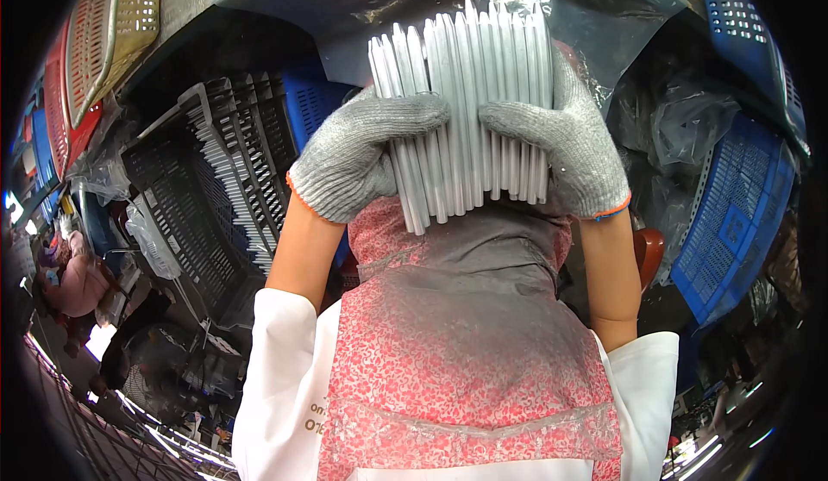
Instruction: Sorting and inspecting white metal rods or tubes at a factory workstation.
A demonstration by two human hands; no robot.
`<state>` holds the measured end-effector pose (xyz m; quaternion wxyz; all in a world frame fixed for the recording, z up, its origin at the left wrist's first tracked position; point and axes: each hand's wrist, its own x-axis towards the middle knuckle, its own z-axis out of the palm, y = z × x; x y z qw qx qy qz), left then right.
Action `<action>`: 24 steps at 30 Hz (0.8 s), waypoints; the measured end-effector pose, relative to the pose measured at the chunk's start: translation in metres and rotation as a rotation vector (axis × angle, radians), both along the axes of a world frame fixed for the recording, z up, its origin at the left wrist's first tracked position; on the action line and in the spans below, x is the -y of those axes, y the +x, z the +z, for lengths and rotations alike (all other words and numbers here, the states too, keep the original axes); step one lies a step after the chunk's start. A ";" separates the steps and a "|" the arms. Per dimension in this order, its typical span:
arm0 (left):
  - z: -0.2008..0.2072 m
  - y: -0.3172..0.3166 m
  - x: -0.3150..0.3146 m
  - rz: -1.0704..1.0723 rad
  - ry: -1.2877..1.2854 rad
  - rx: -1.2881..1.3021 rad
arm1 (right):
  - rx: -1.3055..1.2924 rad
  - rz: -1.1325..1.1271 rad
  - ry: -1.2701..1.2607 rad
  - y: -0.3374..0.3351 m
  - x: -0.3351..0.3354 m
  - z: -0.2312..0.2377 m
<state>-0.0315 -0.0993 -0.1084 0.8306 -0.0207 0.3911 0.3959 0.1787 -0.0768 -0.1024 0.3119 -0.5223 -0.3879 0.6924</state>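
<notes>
Clasping Silver Rods (pixel 463 93) Between Two Knitted Gloves, Above a Dusty Apron (pixel 466 343)

The left hand (pixel 345 153) and the right hand (pixel 591 145), both in grey knit gloves with orange cuffs, are clamped on opposite sides of the rods, the thumbs lying across the near face and pointing toward each other with a gap between their tips. The other fingers are mostly hidden behind the row, so their exact placing cannot be told.

The rods are held off the person's lap, between the apron and a shiny plastic sheet (pixel 634 28). Their tapered tips point away from the body and their blunt ends face it, stepping unevenly at both edges of the row.

Each rod looks straight, stiff and probably light; gathered, they likely carry some weight. Their smooth, slightly glossy sides suggest that they could slide against one another, and a middle rod might slip out if the squeeze eases. The best hold appears to be at mid-length, palms pressing inward from both sides and thumbs flat across the front, sparing the narrow tips, which may be the more delicate part.

A black crate (pixel 168 196) stands to the person's left and a blue crate (pixel 720 240) to the right, both well apart from the rods.
</notes>
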 end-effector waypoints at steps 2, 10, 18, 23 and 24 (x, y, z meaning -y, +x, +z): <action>-0.009 -0.005 0.001 -0.027 0.039 0.123 | -0.050 -0.002 -0.029 0.001 -0.004 0.009; 0.011 -0.001 0.001 -0.054 0.090 -0.051 | 0.093 -0.048 0.049 -0.019 0.004 0.013; -0.001 0.001 0.002 -0.012 -0.003 -0.166 | -0.033 -0.045 0.053 -0.009 0.001 0.006; -0.007 0.005 -0.007 0.100 0.158 0.282 | 0.402 0.013 0.226 -0.024 0.004 0.016; -0.006 0.003 -0.008 0.038 0.149 0.332 | 0.281 -0.090 0.220 -0.023 0.005 0.014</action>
